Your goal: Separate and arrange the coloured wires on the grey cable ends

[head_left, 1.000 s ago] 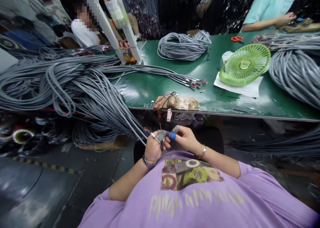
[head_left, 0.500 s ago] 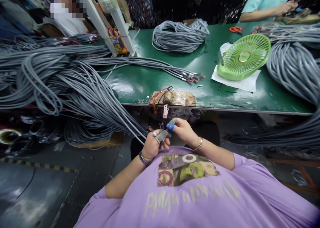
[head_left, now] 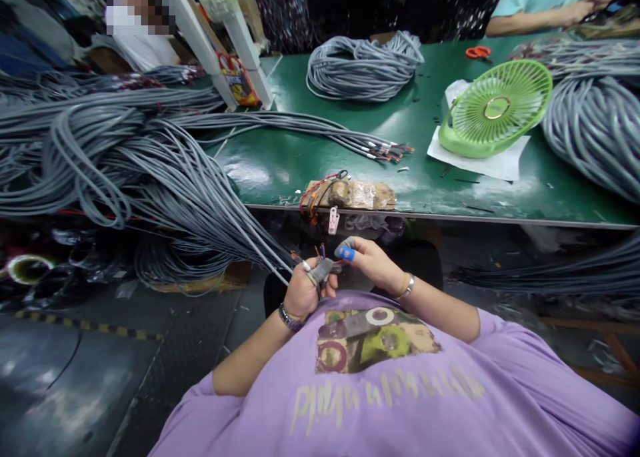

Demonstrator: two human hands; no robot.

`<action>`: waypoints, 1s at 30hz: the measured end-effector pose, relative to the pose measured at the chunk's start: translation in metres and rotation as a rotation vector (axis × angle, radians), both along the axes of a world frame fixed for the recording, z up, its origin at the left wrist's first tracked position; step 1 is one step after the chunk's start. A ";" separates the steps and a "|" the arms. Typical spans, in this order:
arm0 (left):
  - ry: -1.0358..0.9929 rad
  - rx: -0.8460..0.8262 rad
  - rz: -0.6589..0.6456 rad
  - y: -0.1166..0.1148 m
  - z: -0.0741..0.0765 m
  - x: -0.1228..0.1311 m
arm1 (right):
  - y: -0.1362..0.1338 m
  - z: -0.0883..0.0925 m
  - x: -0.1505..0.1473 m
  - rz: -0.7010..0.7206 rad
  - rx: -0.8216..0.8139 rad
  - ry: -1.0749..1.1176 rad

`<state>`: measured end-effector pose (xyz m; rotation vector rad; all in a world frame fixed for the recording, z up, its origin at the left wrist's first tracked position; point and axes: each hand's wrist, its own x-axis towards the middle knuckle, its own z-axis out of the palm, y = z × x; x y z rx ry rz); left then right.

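My left hand [head_left: 306,289] is closed round the end of a grey cable [head_left: 273,265], with a grey covering on its thumb. Thin coloured wires [head_left: 321,250] stick up out of that grip. Just to the right, my right hand [head_left: 367,262] pinches a thin reddish wire [head_left: 340,263] running across from the left hand. Grey and blue wraps cover its fingertips. Both hands are in front of my body, below the table edge. The held cable belongs to a large bundle of grey cables [head_left: 195,190] coming from the left.
On the green table [head_left: 280,157] lie a coil of grey cable [head_left: 363,70], a green fan [head_left: 495,110], orange scissors [head_left: 478,53] and a wooden block [head_left: 365,194] at the front edge. A pink clip [head_left: 333,221] hangs below it. A co-worker's hands [head_left: 587,7] are at the far right.
My right hand has drawn slightly away to the right from my left hand, and the wire between them shows more. The camera view has shifted a little.
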<state>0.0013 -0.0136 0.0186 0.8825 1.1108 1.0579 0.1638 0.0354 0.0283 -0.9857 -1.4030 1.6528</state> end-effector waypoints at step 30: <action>0.109 0.023 -0.005 -0.009 -0.001 -0.007 | -0.012 -0.004 -0.018 -0.042 -0.132 0.077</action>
